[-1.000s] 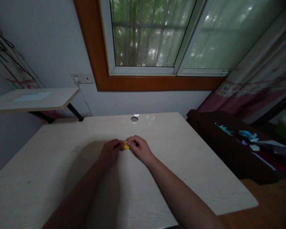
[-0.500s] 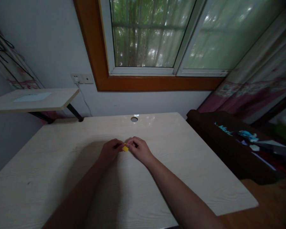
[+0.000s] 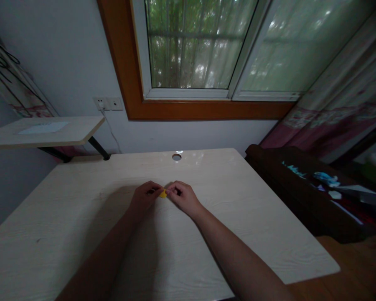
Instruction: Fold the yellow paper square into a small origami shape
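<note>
Between my fingertips is a small yellow piece (image 3: 163,194), perhaps folded paper; its exact kind is too small to tell. My left hand (image 3: 145,196) pinches it from the left, thumb and forefinger closed. From the other side my right hand (image 3: 182,195) grips its edge in a pinch, the other fingers curled. Both hands are close together, low over the middle of the pale wood-grain table (image 3: 235,209). Most of the yellow piece is covered by the fingers.
A raised shelf (image 3: 78,125) on black legs stands at the table's back left, with a pale sheet (image 3: 44,128) on it. A round cable hole (image 3: 176,157) lies near the back edge. Dark brown furniture (image 3: 278,184) with various items stands to the right.
The yellow piece has turned slightly between the fingers, and its outline shows rounder and less diamond-shaped. My left fingers have shifted a little; both hands stay in nearly the same place.
</note>
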The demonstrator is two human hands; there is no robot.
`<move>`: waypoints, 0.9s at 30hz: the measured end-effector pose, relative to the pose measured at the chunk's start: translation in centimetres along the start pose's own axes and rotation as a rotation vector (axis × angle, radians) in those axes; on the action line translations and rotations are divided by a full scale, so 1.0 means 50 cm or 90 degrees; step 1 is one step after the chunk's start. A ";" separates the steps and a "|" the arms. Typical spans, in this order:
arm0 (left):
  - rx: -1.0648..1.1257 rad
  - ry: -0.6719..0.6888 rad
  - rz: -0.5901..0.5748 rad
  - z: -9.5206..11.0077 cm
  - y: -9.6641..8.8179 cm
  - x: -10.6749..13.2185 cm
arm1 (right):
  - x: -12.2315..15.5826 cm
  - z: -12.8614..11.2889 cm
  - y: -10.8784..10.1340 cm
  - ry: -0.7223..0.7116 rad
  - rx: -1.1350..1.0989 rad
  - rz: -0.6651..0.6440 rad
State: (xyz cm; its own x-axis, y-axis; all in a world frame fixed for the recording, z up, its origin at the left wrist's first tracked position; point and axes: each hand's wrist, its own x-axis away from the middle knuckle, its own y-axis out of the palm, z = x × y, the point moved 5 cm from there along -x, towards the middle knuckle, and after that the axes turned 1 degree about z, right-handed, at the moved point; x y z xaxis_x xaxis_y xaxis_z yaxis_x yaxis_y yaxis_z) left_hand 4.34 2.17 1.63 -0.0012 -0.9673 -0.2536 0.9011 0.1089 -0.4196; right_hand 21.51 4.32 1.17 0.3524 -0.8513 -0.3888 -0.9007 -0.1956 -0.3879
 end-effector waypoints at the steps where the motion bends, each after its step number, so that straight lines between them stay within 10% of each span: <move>1: -0.001 0.000 0.001 0.002 -0.001 0.001 | 0.000 0.000 0.001 -0.001 0.000 -0.001; 27: 0.038 -0.057 -0.071 -0.019 0.013 -0.002 | 0.000 0.023 -0.003 0.111 -0.134 0.029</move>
State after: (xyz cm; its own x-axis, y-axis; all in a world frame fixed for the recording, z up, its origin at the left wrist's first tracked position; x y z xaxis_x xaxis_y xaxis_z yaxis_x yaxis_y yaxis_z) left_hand 4.50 2.53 0.56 -0.0665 -0.9895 -0.1285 0.9215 -0.0114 -0.3883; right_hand 21.92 4.91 0.26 0.2780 -0.9288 -0.2449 -0.9540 -0.2370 -0.1837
